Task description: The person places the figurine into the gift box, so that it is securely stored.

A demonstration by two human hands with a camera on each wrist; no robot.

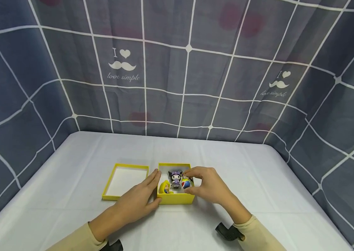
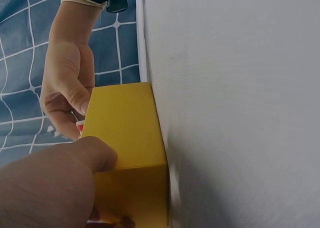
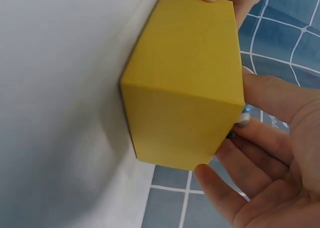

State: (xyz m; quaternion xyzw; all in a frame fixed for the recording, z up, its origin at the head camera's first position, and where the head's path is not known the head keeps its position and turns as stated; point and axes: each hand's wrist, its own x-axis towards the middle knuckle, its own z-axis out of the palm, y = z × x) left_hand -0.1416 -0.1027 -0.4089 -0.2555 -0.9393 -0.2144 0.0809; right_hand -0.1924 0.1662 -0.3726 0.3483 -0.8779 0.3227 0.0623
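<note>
An open yellow box (image 1: 177,199) with a pale inside sits on the white table. My left hand (image 1: 136,198) rests against its left side, the thumb at the near corner and the fingers along the rim. Inside the box are a figurine with black ears and purple clothes (image 1: 175,178) and, at the near left, a yellow-haired figurine (image 1: 165,187). Over the right rim, my right hand (image 1: 211,184) pinches a small red, white and blue figurine (image 1: 185,182) between thumb and fingers. In the right wrist view the yellow box (image 3: 185,53) hides most of that figurine.
Left of the box lies a shallow yellow lid (image 1: 109,197), its white inside facing up. A white cloth covers the table (image 1: 243,174). A grey-blue curtain (image 1: 164,69) with white lines hangs behind and along both sides.
</note>
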